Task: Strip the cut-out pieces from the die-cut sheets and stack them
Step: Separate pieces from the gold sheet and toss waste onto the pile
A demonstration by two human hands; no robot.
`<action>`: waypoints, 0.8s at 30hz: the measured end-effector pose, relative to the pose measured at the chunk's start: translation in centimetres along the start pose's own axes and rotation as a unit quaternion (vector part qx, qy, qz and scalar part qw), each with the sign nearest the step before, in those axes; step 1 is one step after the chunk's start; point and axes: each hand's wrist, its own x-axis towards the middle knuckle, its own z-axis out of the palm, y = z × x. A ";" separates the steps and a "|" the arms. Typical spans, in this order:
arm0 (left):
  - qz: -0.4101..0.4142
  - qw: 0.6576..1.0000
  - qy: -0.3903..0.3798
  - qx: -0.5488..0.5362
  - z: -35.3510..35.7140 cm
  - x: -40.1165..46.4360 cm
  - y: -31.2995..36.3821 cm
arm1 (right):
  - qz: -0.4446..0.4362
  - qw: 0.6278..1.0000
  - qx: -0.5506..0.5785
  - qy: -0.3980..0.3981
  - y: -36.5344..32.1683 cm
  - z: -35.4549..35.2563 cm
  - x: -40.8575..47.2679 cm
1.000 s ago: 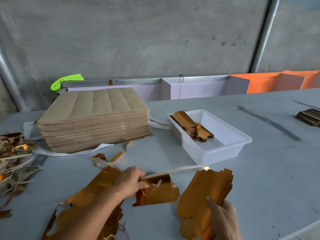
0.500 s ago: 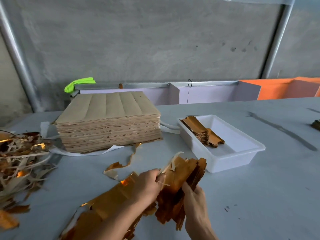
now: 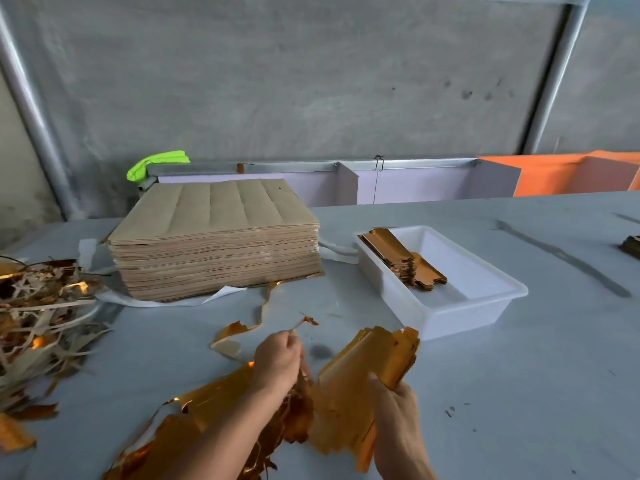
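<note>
My right hand (image 3: 398, 407) grips a bundle of gold cut-out pieces (image 3: 370, 362), tilted up toward the white tray (image 3: 478, 306). My left hand (image 3: 277, 362) pinches a thin waste strip (image 3: 304, 322) and torn gold scrap just left of the bundle. A torn gold die-cut sheet (image 3: 194, 420) lies under my left forearm. Inside the tray's far left end sits a stack of stripped pieces (image 3: 401, 258). A thick pile of brown die-cut sheets (image 3: 218, 237) stands at the back left of the table.
A heap of waste strips (image 3: 38, 320) covers the table's left edge. A loose gold scrap (image 3: 239, 334) lies between the pile and my hands. More stacked pieces (image 3: 632, 245) sit at the far right. A low rail (image 3: 381, 181) borders the grey table's back.
My hands have pulled apart: the left drew a waste strip away to the left, and the right now holds the bundle alone, spread more to the right.
</note>
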 end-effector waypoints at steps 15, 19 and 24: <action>-0.120 0.866 0.095 -0.476 -6.6 6.1 3.4 | 0.004 0.999 -0.011 0.047 -0.1 -3.7 0.8; -0.095 0.973 -0.069 -0.200 -6.4 5.5 2.1 | 0.036 0.999 0.005 0.036 1.1 -2.8 0.2; -0.004 0.982 -0.111 0.156 -7.5 2.7 0.7 | 0.007 0.999 -0.002 0.041 1.5 -2.7 0.2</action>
